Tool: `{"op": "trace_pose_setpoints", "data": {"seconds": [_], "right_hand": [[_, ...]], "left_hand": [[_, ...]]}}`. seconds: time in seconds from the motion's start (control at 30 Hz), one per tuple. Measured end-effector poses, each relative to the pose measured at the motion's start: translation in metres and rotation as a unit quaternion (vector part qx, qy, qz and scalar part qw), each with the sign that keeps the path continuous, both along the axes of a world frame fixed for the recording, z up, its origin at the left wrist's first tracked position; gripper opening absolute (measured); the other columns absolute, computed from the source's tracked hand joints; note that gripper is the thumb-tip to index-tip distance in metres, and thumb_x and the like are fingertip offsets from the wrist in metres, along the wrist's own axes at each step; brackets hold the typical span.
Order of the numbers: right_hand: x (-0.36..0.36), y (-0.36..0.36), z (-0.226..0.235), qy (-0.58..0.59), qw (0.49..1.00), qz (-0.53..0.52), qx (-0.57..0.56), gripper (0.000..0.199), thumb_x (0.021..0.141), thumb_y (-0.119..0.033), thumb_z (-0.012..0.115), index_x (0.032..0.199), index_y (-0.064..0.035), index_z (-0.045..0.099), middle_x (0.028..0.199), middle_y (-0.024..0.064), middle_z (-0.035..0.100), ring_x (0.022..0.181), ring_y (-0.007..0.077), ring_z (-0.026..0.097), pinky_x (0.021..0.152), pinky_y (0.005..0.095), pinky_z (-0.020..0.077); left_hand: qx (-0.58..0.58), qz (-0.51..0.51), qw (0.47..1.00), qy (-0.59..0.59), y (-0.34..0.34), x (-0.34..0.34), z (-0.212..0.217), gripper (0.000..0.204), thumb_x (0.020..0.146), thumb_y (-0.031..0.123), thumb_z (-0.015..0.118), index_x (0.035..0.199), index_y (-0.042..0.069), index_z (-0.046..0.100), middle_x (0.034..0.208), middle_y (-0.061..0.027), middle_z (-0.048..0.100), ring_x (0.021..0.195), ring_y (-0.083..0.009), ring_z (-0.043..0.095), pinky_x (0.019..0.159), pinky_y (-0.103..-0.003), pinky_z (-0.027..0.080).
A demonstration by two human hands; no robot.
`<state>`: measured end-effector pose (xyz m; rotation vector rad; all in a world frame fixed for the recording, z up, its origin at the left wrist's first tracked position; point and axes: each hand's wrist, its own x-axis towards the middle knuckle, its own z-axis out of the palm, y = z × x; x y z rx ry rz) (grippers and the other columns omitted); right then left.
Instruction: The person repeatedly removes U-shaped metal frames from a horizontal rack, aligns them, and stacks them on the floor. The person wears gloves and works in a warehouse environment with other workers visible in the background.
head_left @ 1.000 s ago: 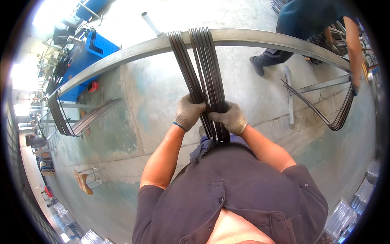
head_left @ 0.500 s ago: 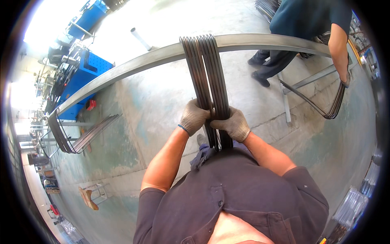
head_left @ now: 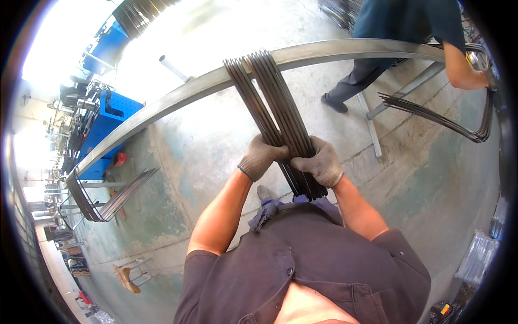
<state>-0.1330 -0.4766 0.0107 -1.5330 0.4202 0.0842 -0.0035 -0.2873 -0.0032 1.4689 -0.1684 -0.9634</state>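
Dark rods: two bunches of long, thin rods, a left bunch and a right bunch, slant down from a metal bar to near the person's tummy.
Left hand: the gloved left hand grips the left bunch low down, with its thumb on top.
Right hand: the gloved right hand grips the right bunch the same way, just beside the left hand.
Done so far: the top ends are up on the bar, and the rods in each bunch lie close together.
Not done: neither hand has let go, and a thin gap shows between the bunches.
Far end of the bar: more bent rods hang at the left.
Other person: at the right, a co-worker has an arm by some bent rods.
Floor: a small stool stands on the grey floor, and a blue cabinet is past the bar.
Hard to see: the fingers under the rods are hidden, and so is the far side of the bar. The co-worker's head is cut off, and their hand is too dark to make out well.
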Motion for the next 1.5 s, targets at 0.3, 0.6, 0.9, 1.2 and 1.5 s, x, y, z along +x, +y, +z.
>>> {"op": "trace_pose_setpoints", "data": {"seconds": [0.3,0.6,0.9,1.2,1.5], "right_hand": [[-0.018,-0.03,-0.006,0.023,0.994,0.004,-0.11,0.05,0.083,-0.018,0.088,0.127,0.0025,0.076,0.109,0.017,0.084,0.1,0.0253,0.08,0.095,0.04,0.0623],[-0.03,-0.046,-0.018,0.067,0.97,-0.029,-0.232,0.043,0.085,-0.021,0.086,0.119,0.0029,0.075,0.097,0.0182,0.081,0.096,0.0278,0.08,0.09,0.0434,0.0625],[-0.044,-0.016,-0.045,0.083,0.99,-0.108,-0.032,0.03,0.091,-0.01,0.091,0.115,0.0012,0.077,0.098,0.0033,0.077,0.089,0.012,0.075,0.082,0.0329,0.0632],[-0.067,0.005,-0.046,0.028,0.871,-0.216,-0.441,0.06,0.097,-0.044,0.091,0.136,-0.0017,0.073,0.119,0.0147,0.081,0.109,0.0302,0.078,0.1,0.044,0.0623],[0.103,0.087,0.065,-0.349,0.705,-0.169,-0.594,0.058,0.097,-0.029,0.092,0.144,-0.0043,0.07,0.145,0.0171,0.073,0.141,0.0408,0.066,0.122,0.0479,0.0543]], "left_hand": [[0.044,-0.049,0.997,-0.037,-0.044,0.001,-0.011,0.027,0.091,0.007,0.087,0.116,0.0,0.083,0.108,-0.0091,0.084,0.098,-0.0196,0.078,0.093,-0.038,0.063],[0.005,-0.041,0.998,-0.047,-0.051,0.012,-0.019,0.022,0.088,0.001,0.087,0.108,-0.002,0.079,0.096,-0.0109,0.081,0.09,-0.0221,0.08,0.086,-0.038,0.065],[0.026,-0.07,0.99,-0.12,-0.055,0.016,-0.051,0.033,0.085,0.013,0.091,0.113,-0.003,0.082,0.099,-0.011,0.084,0.092,-0.0201,0.079,0.088,-0.037,0.064],[0.007,-0.253,0.964,-0.08,-0.028,-0.006,-0.054,0.047,0.098,0.026,0.089,0.132,-0.003,0.078,0.105,-0.0058,0.082,0.093,-0.0159,0.076,0.084,-0.035,0.065],[0.18,-0.04,0.983,-0.002,0.179,0.001,-0.113,0.059,0.098,0.024,0.082,0.147,-0.007,0.071,0.13,-0.0168,0.08,0.105,-0.0189,0.078,0.093,-0.035,0.066]]}}
